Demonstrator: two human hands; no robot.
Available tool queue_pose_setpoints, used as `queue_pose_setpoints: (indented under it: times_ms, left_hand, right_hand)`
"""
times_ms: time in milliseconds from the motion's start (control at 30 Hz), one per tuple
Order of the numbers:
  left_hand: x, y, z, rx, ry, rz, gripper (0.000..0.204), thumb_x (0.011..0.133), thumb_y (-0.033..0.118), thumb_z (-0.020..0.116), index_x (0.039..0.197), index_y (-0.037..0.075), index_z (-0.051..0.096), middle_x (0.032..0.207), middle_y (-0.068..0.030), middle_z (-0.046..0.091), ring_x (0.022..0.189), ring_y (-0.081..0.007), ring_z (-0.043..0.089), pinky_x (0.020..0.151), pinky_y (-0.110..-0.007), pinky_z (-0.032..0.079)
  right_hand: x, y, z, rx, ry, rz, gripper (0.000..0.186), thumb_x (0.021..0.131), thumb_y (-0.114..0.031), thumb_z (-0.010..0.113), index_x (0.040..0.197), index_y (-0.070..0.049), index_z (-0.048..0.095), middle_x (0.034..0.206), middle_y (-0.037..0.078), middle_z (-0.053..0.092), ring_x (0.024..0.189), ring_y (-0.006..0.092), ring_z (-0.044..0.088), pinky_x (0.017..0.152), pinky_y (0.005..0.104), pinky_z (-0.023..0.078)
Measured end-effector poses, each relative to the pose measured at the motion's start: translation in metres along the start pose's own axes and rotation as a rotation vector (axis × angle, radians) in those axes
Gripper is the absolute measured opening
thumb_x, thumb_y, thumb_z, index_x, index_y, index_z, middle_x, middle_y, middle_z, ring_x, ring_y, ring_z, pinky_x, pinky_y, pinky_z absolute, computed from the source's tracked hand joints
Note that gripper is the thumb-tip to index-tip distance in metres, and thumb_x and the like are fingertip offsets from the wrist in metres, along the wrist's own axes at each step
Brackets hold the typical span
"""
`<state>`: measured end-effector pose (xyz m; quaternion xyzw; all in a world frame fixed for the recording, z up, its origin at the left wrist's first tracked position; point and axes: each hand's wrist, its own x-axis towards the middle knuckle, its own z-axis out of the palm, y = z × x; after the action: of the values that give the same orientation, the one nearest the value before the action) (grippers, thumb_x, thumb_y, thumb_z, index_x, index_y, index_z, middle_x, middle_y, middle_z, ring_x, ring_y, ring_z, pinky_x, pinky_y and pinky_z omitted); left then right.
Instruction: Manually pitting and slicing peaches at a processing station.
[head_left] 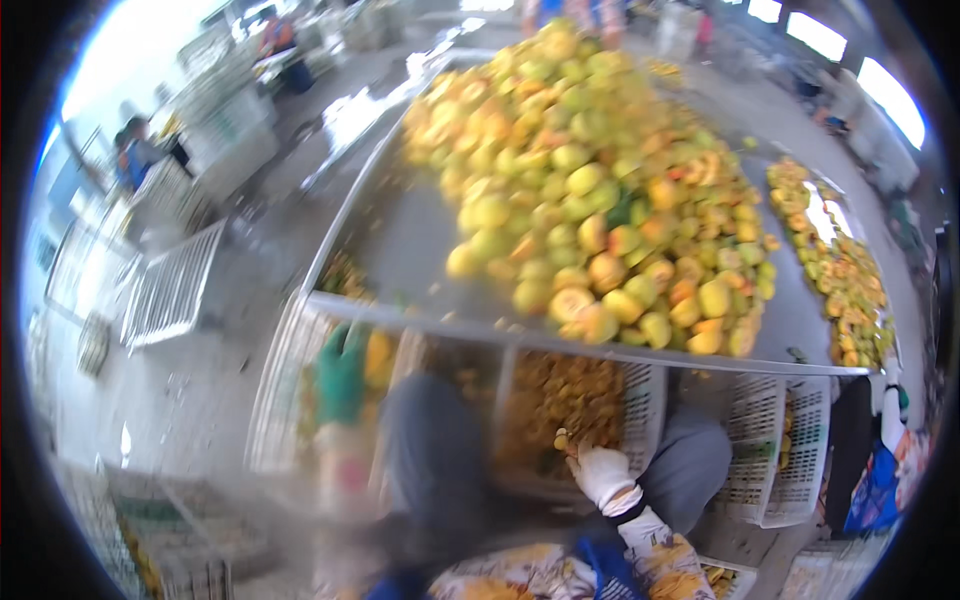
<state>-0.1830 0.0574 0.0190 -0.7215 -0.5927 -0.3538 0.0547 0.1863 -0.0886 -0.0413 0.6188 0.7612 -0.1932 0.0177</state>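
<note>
Head view is showing me a small yellowish piece of fruit (561, 438) below the near edge of the counter (415, 240). The right hand (603, 475), in a white glove, is gripping it. Around there, below the counter's near edge, a white crate (645, 400) is holding many small brownish-orange pieces (580, 395). Below the counter's left near corner, the left hand (341, 375), in a green glove, is hovering at another pale crate (273, 390); it is blurring, so I cannot tell whether it is gripping anything. Yellow-orange fruit (379, 358) is showing just beside it.

On the counter, I am seeing a big heap of yellow and green fruit (580, 180) covering the middle and far part, some pieces showing cut orange flesh. A second strip of fruit (850, 290) is running along the counter's right side. Below the counter's right near corner, a co-worker in blue (875, 485) is sitting. Left of the counter, a white slatted rack (175, 285) is standing on the floor (235, 350).
</note>
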Motion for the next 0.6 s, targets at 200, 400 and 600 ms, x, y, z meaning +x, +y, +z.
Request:
queue_pose_setpoints:
  times_ms: [200,400,600]
  left_hand:
    - [0.055,0.033,-0.058,-0.463,0.030,-0.014,0.015,0.084,0.012,0.069,0.095,0.003,0.068,0.092,-0.0066,0.065,0.082,-0.0157,0.059,0.072,-0.028,0.047]
    - [0.110,0.160,-0.051,-1.021,0.205,-0.320,0.012,0.089,0.007,0.063,0.098,-0.001,0.065,0.091,-0.0013,0.062,0.075,-0.0082,0.053,0.068,-0.020,0.044]
    - [0.093,0.067,0.045,-0.527,-0.093,-0.044,0.021,0.083,0.005,0.062,0.103,0.002,0.065,0.100,-0.0100,0.065,0.089,-0.0227,0.062,0.080,-0.032,0.049]
  right_hand:
    - [0.013,0.025,0.011,-0.003,-0.223,0.034,0.036,0.093,-0.035,0.044,0.089,-0.007,0.066,0.075,0.017,0.069,0.068,0.0355,0.067,0.059,0.0487,0.051]
    - [0.010,-0.030,-0.085,0.736,0.572,-0.139,0.034,0.086,-0.027,0.067,0.112,-0.007,0.060,0.079,0.015,0.066,0.072,0.0307,0.067,0.062,0.0386,0.052]
    - [-0.001,-0.092,-0.218,1.139,0.425,-1.077,0.030,0.090,-0.015,0.061,0.114,0.003,0.058,0.111,0.017,0.064,0.099,0.0314,0.063,0.084,0.0384,0.049]
